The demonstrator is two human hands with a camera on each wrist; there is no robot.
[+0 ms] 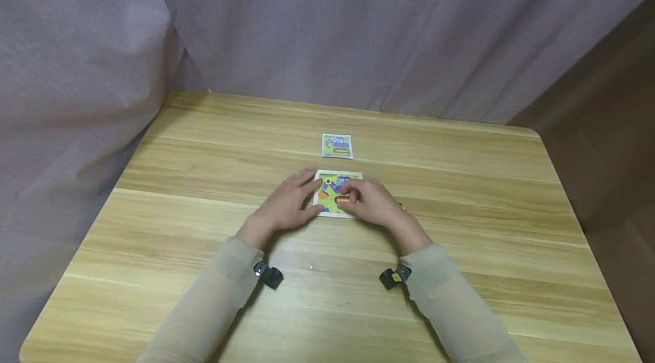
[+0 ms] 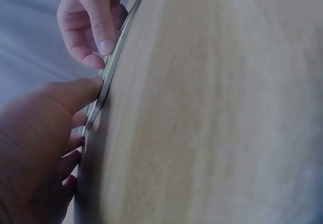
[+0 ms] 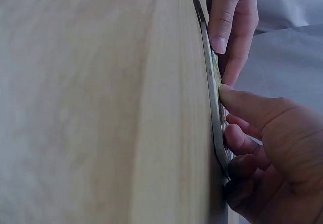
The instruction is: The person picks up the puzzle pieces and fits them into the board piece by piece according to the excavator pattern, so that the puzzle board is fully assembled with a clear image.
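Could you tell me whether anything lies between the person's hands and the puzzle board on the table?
Nothing visible does. The left hand rests on the puzzle board at its left edge, and the right hand lies over its right side, fingers on the pieces. The small picture card lies apart, farther back on the table.

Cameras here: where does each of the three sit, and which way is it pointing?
Head: on the person's head, facing forward and down at the table, puzzle board, small card; left hand, right hand and sleeves show.
Left wrist: low along the tabletop, at that hand's thumb on the board's edge.
Right wrist: mirrored, from the other side.
Both wrist views share the board's edge and both hands.
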